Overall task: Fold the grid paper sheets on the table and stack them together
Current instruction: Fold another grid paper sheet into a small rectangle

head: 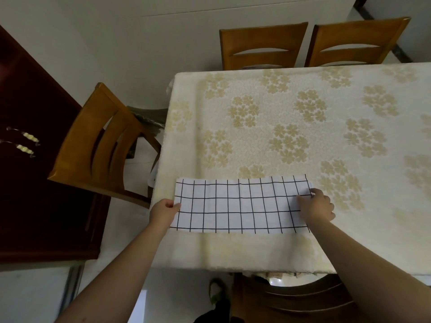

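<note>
With the left hand pinching one end and the right hand gripping the other of the grid paper sheet near the table's front-left corner, uneven pulling could skew the fold.

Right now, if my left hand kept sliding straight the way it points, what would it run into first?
The left hand points right, across the grid paper sheet, gripping its left edge. Straight on, it would cross the sheet and likely meet the right hand at the far end. Nothing else appears in between.
</note>
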